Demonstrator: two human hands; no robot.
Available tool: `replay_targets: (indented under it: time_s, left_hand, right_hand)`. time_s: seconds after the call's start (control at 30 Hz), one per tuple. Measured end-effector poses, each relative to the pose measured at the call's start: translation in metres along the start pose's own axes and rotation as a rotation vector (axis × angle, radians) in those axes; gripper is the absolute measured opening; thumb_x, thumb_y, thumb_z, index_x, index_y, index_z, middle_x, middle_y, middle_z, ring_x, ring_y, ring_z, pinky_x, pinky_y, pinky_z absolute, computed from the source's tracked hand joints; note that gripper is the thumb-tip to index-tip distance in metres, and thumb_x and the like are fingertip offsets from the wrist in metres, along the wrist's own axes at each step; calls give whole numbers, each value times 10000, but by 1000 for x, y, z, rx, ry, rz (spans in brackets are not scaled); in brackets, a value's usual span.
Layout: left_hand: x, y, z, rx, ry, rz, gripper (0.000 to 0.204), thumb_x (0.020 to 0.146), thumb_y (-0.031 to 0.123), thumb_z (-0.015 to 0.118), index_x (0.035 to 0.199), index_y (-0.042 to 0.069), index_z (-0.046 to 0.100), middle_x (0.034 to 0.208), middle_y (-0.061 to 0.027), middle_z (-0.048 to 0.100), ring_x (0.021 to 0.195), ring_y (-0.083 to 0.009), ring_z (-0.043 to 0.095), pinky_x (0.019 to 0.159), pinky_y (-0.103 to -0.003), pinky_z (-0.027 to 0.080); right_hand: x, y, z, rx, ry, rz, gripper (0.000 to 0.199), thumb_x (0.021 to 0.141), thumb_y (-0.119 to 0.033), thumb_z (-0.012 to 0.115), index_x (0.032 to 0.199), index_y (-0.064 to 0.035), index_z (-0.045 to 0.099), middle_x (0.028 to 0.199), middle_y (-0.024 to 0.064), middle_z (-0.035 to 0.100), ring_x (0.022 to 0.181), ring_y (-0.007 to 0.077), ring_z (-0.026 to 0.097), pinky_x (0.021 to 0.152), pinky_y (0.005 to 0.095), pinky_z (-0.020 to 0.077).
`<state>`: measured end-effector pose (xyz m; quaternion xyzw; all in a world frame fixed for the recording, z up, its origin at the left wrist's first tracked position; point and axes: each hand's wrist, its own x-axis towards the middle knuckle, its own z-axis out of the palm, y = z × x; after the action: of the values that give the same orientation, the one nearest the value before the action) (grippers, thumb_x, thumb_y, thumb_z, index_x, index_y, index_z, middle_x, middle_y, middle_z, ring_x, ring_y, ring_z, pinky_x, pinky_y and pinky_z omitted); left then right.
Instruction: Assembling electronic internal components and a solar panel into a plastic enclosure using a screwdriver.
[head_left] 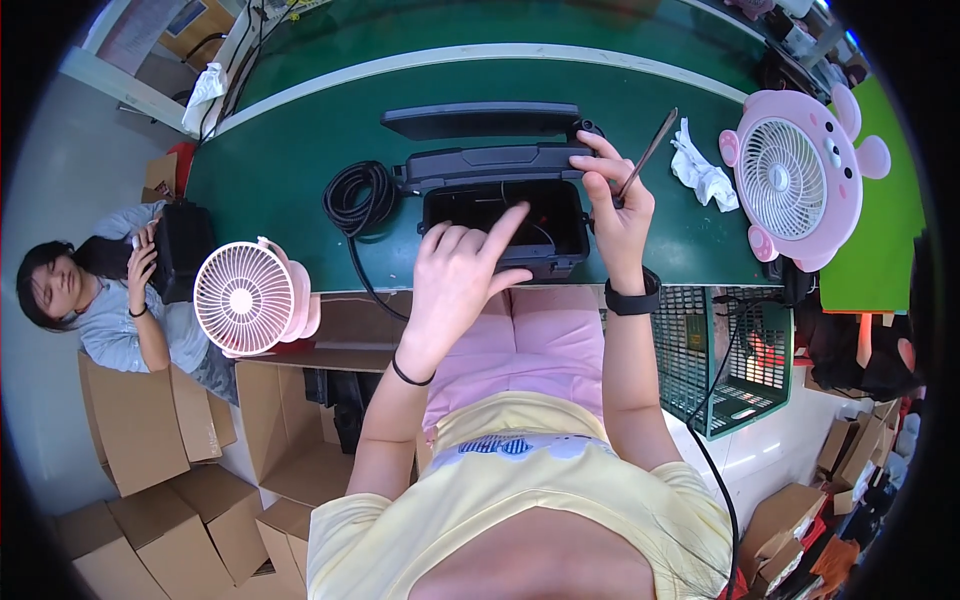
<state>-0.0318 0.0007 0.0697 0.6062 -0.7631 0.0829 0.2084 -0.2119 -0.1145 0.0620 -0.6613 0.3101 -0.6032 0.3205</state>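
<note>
Black rectangular plastic case [503, 215], lid raised toward 12 o'clock, sits at the near edge of the dark green work surface [280, 170], directly in front of you. Its open cavity faces up, so the wiring inside is reachable from above.

Your left hand [455, 280] hovers over the near rim of the case at about 7 o'clock from the cavity. The fingers are spread apart and grip nothing; the index finger extends toward the interior.

Your right hand [615, 205] rests on the case's right side at 3 o'clock, with the fingertips at the hinge corner, which appears to steady the raised lid. The same hand is closed on a thin brown stick-like tool [650, 150], which angles away toward 1 o'clock, clear of the cavity.

A coiled black corrugated cable [358, 195] lies just beside the case at 9 o'clock and trails off over the table edge. A second flat black plastic panel [480, 118] lies behind the lid at 12 o'clock.

Surrounding items: a crumpled white cloth [703, 165] at 2 o'clock, a pink animal-shaped desk fan [797, 180] beyond it at 3 o'clock, and a pink round clip fan [248, 298] at 8 o'clock on the table edge. A green wire basket [735, 360] hangs at 4 o'clock. Brown cardboard boxes [180, 460] are stacked below at 7 o'clock, where another person [95, 290] sits holding a dark object. Nothing blocks the cavity but your own left hand.
</note>
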Motion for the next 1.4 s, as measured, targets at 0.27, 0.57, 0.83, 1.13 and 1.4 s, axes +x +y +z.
replay_targets:
  time_s: [0.27, 0.57, 0.83, 1.13, 1.4]
  left_hand:
    - [5, -5, 5, -24, 193, -159, 682, 710, 553, 786, 1140, 58, 602, 768, -52, 666, 822, -276, 644, 1055, -535, 391]
    - [-36, -19, 25, -200, 679, -296, 486, 719, 60, 869, 1130, 30, 613, 1275, -158, 533, 1136, -337, 584, 937, -448, 510]
    - [-22, -28, 25, -423, 447, -457, 453, 772, 109, 833, 1152, 42, 598, 1376, -156, 477, 1250, -327, 510, 1048, -432, 428]
    - [-13, -25, 14, -624, 515, -428, 568, 753, 23, 796, 1277, 122, 600, 1460, -160, 359, 1290, -339, 488, 1073, -443, 417]
    - [-11, -42, 23, -654, 478, -331, 581, 789, -21, 770, 1300, 96, 521, 1349, -137, 524, 1299, -270, 507, 1090, -412, 429]
  right_hand:
    - [0, -5, -13, -52, -137, 139, 121, 872, -153, 750, 970, -89, 779, 1228, 109, 713, 810, 136, 572, 762, 274, 460]
    - [-14, 21, -9, 34, -152, 232, 207, 840, -174, 781, 1021, -75, 761, 1309, 152, 665, 975, 157, 651, 748, 263, 468]
    - [-21, 21, -6, -37, -173, 132, 329, 743, -154, 862, 1041, -94, 737, 1377, 140, 623, 951, 146, 653, 733, 252, 480]
    - [-19, 22, -9, -11, -191, 125, 318, 738, -140, 855, 1028, -88, 736, 1372, 132, 629, 859, 128, 622, 719, 254, 481]
    - [-12, 12, -4, -96, -156, 144, 334, 772, -157, 835, 1083, -87, 737, 1368, 83, 637, 711, 103, 553, 653, 229, 471]
